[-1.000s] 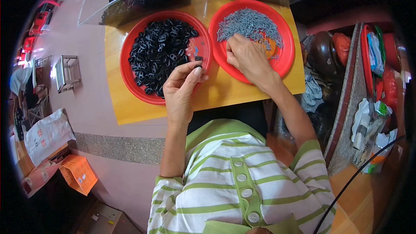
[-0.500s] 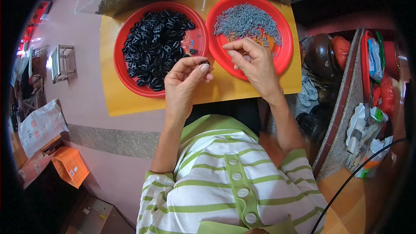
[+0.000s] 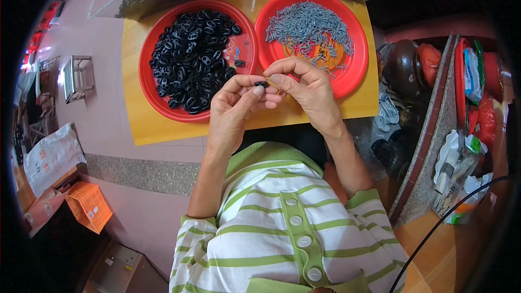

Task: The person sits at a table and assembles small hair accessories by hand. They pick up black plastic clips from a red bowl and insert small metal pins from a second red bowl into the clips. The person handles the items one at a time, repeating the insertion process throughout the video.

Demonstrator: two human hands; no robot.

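Both hands pinch one small black plastic ring [image 3: 261, 83] above the yellow table [image 3: 135, 125].

The left hand [image 3: 239, 106] grips the ring at its rim between thumb and fingertips; the right hand [image 3: 304, 84] pinches against it, perhaps with a grey pin. It looks light, stiff and easily dropped, so holding it by the edges suits it. Red plates of black rings [image 3: 149, 89] and grey pins [image 3: 355, 68] lie just beyond.

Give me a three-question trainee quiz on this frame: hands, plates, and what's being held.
1. True or false: the left hand and right hand meet at their fingertips over the yellow board.
2. Which plate holds grey pins? A. left red plate B. right red plate
3. What colour is the small part pinched between the hands?

Key: 1 true; 2 B; 3 black. The left plate is filled with black ring parts, the right with grey pins.
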